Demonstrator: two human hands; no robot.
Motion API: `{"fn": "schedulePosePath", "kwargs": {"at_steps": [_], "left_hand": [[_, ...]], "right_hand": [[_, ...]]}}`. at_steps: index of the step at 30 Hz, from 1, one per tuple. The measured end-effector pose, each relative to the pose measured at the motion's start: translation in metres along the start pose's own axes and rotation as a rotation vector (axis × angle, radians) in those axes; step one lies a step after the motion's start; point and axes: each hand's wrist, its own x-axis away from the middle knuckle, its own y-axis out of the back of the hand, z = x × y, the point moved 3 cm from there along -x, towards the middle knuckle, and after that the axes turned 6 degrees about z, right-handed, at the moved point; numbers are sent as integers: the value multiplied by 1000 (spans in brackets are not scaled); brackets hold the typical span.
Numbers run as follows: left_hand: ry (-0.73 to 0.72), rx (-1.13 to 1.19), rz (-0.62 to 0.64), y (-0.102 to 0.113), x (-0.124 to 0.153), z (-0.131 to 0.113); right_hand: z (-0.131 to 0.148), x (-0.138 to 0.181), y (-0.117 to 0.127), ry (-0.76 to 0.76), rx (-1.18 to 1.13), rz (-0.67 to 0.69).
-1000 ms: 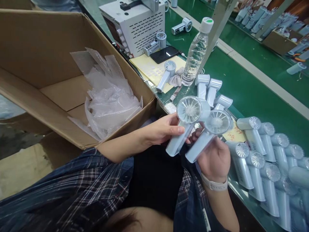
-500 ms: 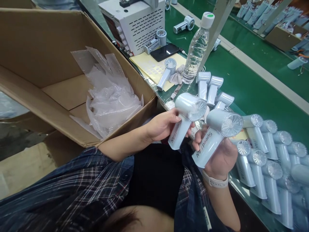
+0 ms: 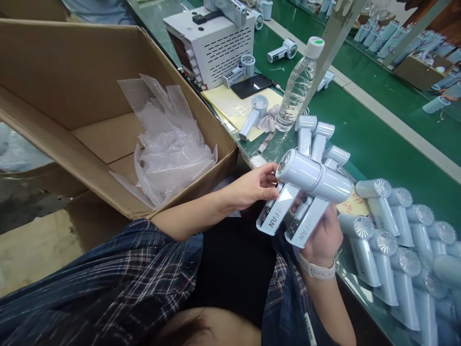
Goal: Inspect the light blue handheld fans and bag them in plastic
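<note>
Two pale blue handheld fans are in front of me, their round heads lined up and seeming to touch, handles slanting down to the left. My left hand [image 3: 262, 185] pinches the left fan [image 3: 283, 204] near the top of its handle. Around the handle of the right fan [image 3: 311, 218] my right hand [image 3: 324, 235] is closed, with most of its fingers hidden behind. "FAN" lettering and dark side panels show on both handles. Just beyond them, several similar fans [image 3: 319, 137] lie on the green table [image 3: 389, 139].
Rows of fans [image 3: 385, 242] lie at my right. A water bottle [image 3: 297, 89], a phone [image 3: 252, 86] and a white power unit [image 3: 216, 43] stand or lie ahead. On my left is an open cardboard box [image 3: 97, 139] with crumpled plastic wrap [image 3: 173, 149] inside.
Both fans have been turned, so their side panels now show, and their heads have come together in line. The view has shifted slightly.
</note>
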Motion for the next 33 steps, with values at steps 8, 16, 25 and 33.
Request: {"fn": "schedulePosePath", "kwargs": {"at_steps": [8,16,25,33], "left_hand": [[55,3,-7,2,-1,2],[60,6,-4,-1,-2,1],[77,-22,-6,2,-2,4],[67,-202,72,-3,2,-11]], "right_hand": [[0,-1,-3,-46,15,-34],[0,0,0,-46,21,-47],[-4,1,8,-46,20,-56],[-1,3,10,21,64,48]]}}
